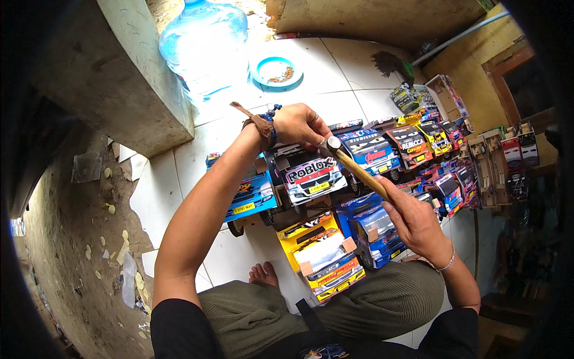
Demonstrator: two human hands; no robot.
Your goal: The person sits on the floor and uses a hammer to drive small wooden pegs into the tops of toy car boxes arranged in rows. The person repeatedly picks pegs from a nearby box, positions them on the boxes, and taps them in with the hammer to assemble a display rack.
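Currently, right hand (418, 224) grasps a wooden-handled, metal-headed hammer (363, 171), its head pointing far left, just beside curled left hand (298, 124), whose hold I cannot tell, at the far side of a white-fronted toy truck (312, 180) beyond a yellow toy truck (326, 257).

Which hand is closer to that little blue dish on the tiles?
Left. The left hand is just below the blue dish in the picture; the right hand, holding the hammer, is farther down and to the right.
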